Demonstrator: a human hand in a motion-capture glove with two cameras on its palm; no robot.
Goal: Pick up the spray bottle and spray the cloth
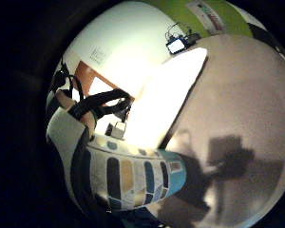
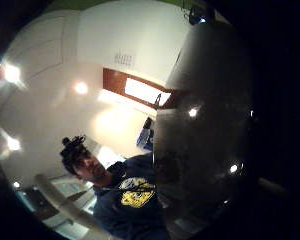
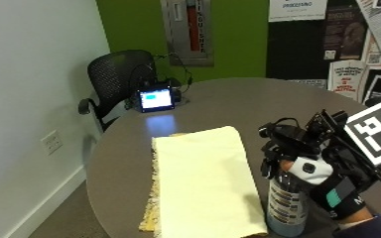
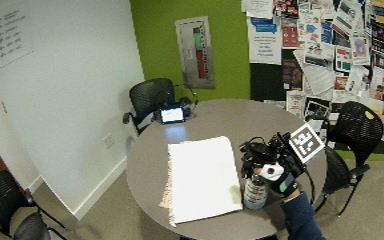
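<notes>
Nearest me, my gloved right hand sits at the top of the spray bottle, fingers curled round its neck and head. The bottle stands upright on the round grey table, close to the near edge on the right side, just beside the cloth's right edge; I cannot tell whether they touch. From the little-finger palm camera the bottle's label of dark, tan and blue bars fills the space next to the palm.

The pale yellow cloth lies flat over the middle of the table, running from the near edge toward the centre, with a fringed border along its left side.

Farther back, at the table's far left edge, a small device with a lit blue screen stands upright facing me. Behind it is a black mesh chair against the white wall. The far wall is green with a grey panel set in it, and posters crowd the wall to the right. A second black chair stands at the table's right side.
</notes>
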